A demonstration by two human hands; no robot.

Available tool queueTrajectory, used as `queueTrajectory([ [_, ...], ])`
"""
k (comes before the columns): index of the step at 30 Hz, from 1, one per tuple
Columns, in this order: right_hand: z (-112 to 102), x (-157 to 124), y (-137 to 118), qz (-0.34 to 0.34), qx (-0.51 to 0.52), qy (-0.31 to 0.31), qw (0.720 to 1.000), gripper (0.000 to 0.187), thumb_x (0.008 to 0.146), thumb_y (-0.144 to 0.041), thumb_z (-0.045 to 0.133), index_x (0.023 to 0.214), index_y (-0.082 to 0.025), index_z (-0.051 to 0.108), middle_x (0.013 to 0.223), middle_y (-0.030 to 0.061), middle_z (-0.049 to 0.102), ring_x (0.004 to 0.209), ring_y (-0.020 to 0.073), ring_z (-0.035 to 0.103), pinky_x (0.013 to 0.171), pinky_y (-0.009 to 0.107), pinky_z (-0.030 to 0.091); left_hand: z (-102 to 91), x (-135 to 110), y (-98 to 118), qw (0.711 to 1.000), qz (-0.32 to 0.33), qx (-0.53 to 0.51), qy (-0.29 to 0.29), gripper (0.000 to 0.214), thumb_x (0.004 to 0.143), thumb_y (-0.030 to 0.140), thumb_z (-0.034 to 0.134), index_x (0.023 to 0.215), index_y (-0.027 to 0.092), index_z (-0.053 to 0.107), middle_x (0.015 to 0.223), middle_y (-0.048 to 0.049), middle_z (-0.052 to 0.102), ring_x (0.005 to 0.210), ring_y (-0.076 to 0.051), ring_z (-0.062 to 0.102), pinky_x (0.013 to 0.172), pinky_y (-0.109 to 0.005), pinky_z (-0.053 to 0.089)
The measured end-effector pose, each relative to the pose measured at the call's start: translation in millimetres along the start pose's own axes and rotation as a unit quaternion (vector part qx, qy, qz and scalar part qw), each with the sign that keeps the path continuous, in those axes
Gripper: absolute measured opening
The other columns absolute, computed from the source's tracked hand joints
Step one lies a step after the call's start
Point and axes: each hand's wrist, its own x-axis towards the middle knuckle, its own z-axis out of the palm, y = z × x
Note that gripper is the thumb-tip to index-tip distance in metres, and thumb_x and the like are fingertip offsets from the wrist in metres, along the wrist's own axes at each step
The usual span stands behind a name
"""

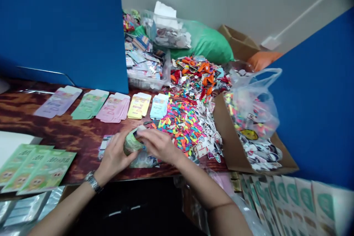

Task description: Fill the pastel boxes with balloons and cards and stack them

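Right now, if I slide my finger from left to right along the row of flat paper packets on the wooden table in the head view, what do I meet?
purple packets → green packets → pink packets → yellow packets → pale blue packets → bright paper scraps → cardboard box

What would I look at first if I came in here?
The big heap of bright scraps on the wooden table catches your eye first. Beside it, the left hand and right hand hold a small green packet. Farther back sits a green sack.
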Motion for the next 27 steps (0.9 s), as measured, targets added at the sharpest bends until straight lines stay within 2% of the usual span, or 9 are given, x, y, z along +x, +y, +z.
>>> queueTrajectory([
  [3, -39.3, -17.7, 33.6, 0.104, -0.060, 0.063, 0.991, 0.031, 0.097, -0.020, 0.046, 0.123, -0.025, 0.062, 0.112, 0.0049, 0.071, 0.104, 0.0170, 0.065, 0.092, 0.034, 0.053, -0.3, -0.9, -2.7, 1.000, -0.027, -0.004, -0.007, 0.066, 0.081, 0.046, 0.064, 0.137, 0.020, 0.041, 0.113, -0.0123, 0.060, 0.100, -0.030, 0.061, 0.084, -0.043, 0.052],
  [5, -74.8, -37.1, 59.4, 0.208, -0.142, 0.063, 0.966, 0.027, 0.097, -0.024, 0.046, 0.116, -0.022, 0.065, 0.109, 0.0068, 0.071, 0.100, 0.0186, 0.066, 0.089, 0.034, 0.052, -0.5, -3.6, -5.6, 0.999, -0.044, -0.013, -0.010, 0.069, 0.081, 0.049, 0.065, 0.139, 0.021, 0.041, 0.115, -0.0134, 0.061, 0.102, -0.032, 0.061, 0.087, -0.046, 0.051],
  [7, -111.5, -62.4, 78.7, 0.322, -0.236, 0.007, 0.917, 0.027, 0.097, -0.025, 0.044, 0.113, -0.018, 0.066, 0.112, 0.0103, 0.070, 0.099, 0.0198, 0.065, 0.087, 0.033, 0.050, -0.1, -6.4, -8.0, 0.998, -0.050, -0.024, -0.014, 0.070, 0.081, 0.049, 0.065, 0.140, 0.021, 0.041, 0.118, -0.0144, 0.061, 0.105, -0.034, 0.061, 0.089, -0.048, 0.050],
  [9, -141.4, -90.7, 87.2, 0.358, -0.250, -0.037, 0.899, 0.024, 0.096, -0.027, 0.047, 0.102, -0.017, 0.068, 0.099, 0.0101, 0.070, 0.087, 0.0196, 0.065, 0.080, 0.032, 0.049, 0.9, -8.3, -9.1, 0.998, -0.051, -0.032, -0.017, 0.070, 0.080, 0.050, 0.066, 0.140, 0.021, 0.041, 0.120, -0.0150, 0.061, 0.106, -0.035, 0.061, 0.090, -0.050, 0.050],
  [11, -158.2, -117.8, 86.1, 0.369, -0.234, -0.095, 0.895, 0.015, 0.090, -0.029, 0.059, 0.092, -0.019, 0.070, 0.088, 0.0057, 0.069, 0.077, 0.0168, 0.063, 0.073, 0.027, 0.047, 2.5, -8.8, -8.3, 0.998, -0.045, -0.039, -0.016, 0.071, 0.080, 0.050, 0.067, 0.140, 0.021, 0.042, 0.120, -0.0149, 0.061, 0.106, -0.034, 0.061, 0.091, -0.049, 0.050],
  [13, -160.4, -140.3, 80.5, 0.374, -0.227, -0.152, 0.886, 0.014, 0.081, -0.028, 0.070, 0.093, -0.022, 0.070, 0.089, 0.0034, 0.066, 0.076, 0.0155, 0.061, 0.071, 0.024, 0.045, 4.4, -7.6, -5.7, 0.998, -0.034, -0.043, -0.026, 0.071, 0.081, 0.049, 0.066, 0.141, 0.021, 0.040, 0.122, -0.0143, 0.060, 0.108, -0.033, 0.061, 0.092, -0.047, 0.050],
  [17, -140.1, -164.3, 74.7, 0.388, -0.259, -0.205, 0.860, 0.037, 0.078, -0.027, 0.072, 0.114, -0.025, 0.064, 0.107, 0.0076, 0.059, 0.092, 0.0197, 0.058, 0.070, 0.024, 0.043, 7.6, -2.4, 2.0, 0.998, -0.026, -0.037, -0.053, 0.070, 0.082, 0.050, 0.065, 0.140, 0.020, 0.040, 0.122, -0.0132, 0.060, 0.109, -0.032, 0.061, 0.094, -0.045, 0.049],
  [22, -134.4, -162.5, 82.4, 0.379, -0.228, -0.178, 0.879, 0.012, 0.089, -0.029, 0.060, 0.093, -0.021, 0.068, 0.093, 0.0058, 0.062, 0.086, 0.0177, 0.059, 0.073, 0.025, 0.043, 8.0, -0.8, 6.3, 0.998, -0.020, -0.041, -0.053, 0.070, 0.081, 0.050, 0.065, 0.139, 0.019, 0.041, 0.123, -0.0133, 0.060, 0.110, -0.031, 0.060, 0.094, -0.044, 0.050],
  [27, -149.0, -145.4, 84.9, 0.371, -0.200, -0.111, 0.900, 0.021, 0.096, -0.033, 0.047, 0.091, -0.020, 0.063, 0.085, 0.0025, 0.066, 0.075, 0.0142, 0.060, 0.071, 0.023, 0.044, 9.1, -6.1, 5.0, 0.998, -0.026, -0.041, -0.050, 0.070, 0.081, 0.048, 0.066, 0.140, 0.020, 0.040, 0.122, -0.0131, 0.059, 0.111, -0.031, 0.059, 0.094, -0.045, 0.049],
])
